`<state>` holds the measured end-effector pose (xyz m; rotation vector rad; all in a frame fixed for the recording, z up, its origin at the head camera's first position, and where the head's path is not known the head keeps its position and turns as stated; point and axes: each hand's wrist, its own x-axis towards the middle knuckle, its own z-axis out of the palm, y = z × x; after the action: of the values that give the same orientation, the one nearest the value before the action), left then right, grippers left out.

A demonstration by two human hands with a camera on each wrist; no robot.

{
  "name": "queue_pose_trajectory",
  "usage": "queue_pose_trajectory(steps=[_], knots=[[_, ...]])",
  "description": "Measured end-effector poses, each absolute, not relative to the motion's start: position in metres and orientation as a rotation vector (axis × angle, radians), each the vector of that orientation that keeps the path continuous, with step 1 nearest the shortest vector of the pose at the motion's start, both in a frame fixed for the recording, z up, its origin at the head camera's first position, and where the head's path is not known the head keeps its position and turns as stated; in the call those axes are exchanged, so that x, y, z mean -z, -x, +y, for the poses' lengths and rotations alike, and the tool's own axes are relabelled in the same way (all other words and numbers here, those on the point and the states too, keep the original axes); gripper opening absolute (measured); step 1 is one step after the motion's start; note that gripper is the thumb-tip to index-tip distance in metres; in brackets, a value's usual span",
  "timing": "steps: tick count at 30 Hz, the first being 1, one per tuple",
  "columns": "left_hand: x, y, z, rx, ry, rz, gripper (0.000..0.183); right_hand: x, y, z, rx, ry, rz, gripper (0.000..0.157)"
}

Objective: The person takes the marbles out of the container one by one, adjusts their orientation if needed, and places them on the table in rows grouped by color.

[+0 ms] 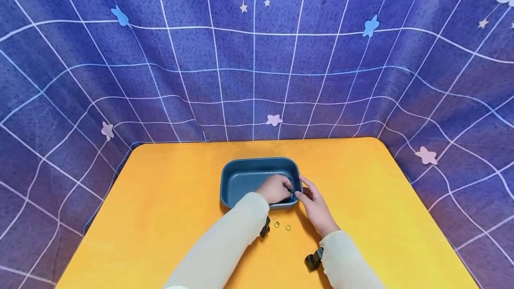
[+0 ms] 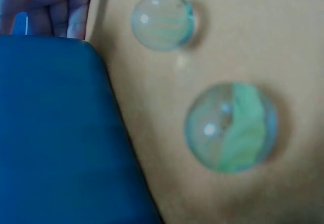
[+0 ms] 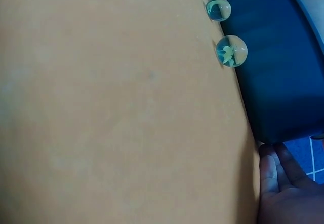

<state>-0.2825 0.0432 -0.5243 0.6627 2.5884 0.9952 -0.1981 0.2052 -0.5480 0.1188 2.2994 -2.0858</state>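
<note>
"Table (image 1: pixel 172 200), head view: yellow-orange, far corners rounded. Room?"

"Blue-purple cloth (image 1: pixel 237 86) with grid lines and stars, hung behind and along both sides. Blue tray (image 1: pixel 246 185) on the table."

"Grips?"

"Left hand (image 1: pixel 275 188) inside the tray's right end, fingers curled; cannot tell whether anything is grasped. Right hand (image 1: pixel 316 208) unclenched, straight fingers against the right wall."

"Left wrist view?"

"Two clear marbles (image 2: pixel 232 127) on the tabletop, just beside the tray."

"Right wrist view?"

"Three marbles along the tray, one cut off; surface lightly speckled."
</note>
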Motion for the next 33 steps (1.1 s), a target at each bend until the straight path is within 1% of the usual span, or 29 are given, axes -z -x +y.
queue_pose_trajectory(steps=[6, 23, 28, 33], knots=[[0.528, 0.283, 0.045, -0.935, -0.751, 2.594, 0.004, 0.547, 0.196, 0.206, 2.102, -0.113, 2.300, 0.053], [0.530, 0.286, 0.048, -0.874, -0.701, 2.573, 0.009, 0.546, 0.196, 0.206, 2.088, -0.119, 2.318, 0.052], [0.526, 0.286, 0.047, -0.916, -0.708, 2.574, 0.009, 0.546, 0.197, 0.207, 2.106, -0.113, 2.305, 0.052], [0.520, 0.285, 0.042, -1.086, -0.658, 2.610, 0.008, 0.546, 0.196, 0.206, 2.097, -0.101, 2.304, 0.052]])
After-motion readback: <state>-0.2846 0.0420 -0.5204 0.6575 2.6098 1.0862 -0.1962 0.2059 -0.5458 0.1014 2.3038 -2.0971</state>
